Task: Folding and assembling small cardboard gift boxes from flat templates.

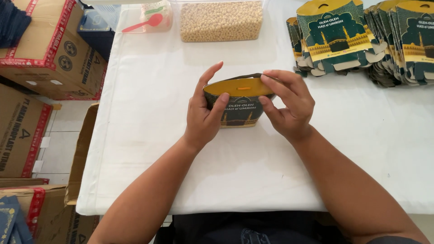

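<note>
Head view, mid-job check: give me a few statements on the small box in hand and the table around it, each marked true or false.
1. Both hands, left hand and right hand, hold the dark green and yellow carton. True.
2. The carton lies flat on the floor. False: it is held over the white table.
3. A pink spoon lies at the table's far left. True.
4. The stack of flat cartons sits at the near left. False: far right.
5. The clear tub of pale round pieces is empty. False: it is full.
</note>
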